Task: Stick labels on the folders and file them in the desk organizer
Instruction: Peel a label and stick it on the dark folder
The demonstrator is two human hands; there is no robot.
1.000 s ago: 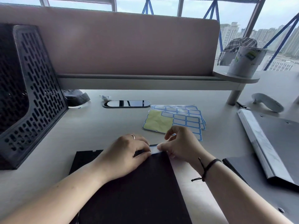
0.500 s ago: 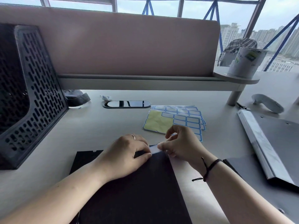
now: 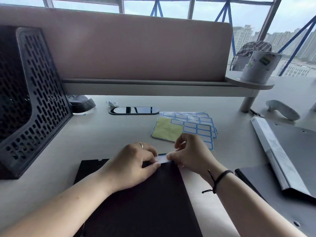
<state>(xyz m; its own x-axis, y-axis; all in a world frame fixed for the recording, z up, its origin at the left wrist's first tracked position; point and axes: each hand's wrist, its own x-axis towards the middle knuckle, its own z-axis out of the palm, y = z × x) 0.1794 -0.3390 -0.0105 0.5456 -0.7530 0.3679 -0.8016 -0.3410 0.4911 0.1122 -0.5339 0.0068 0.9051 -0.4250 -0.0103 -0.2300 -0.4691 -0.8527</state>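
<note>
On the pale desk (image 3: 106, 134) by windows, both hands' grips pinch a label (image 3: 162, 159) onto a black folder (image 3: 145, 202).

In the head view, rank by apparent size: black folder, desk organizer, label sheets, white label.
1. black folder, though nearness inflates it
2. desk organizer, looking nearly as large
3. label sheets
4. white label

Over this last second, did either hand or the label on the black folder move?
No visible change. The left hand and right hand stay on the small white label at the top edge of the flat black folder; blue-bordered label sheets lie unmoved.
</note>
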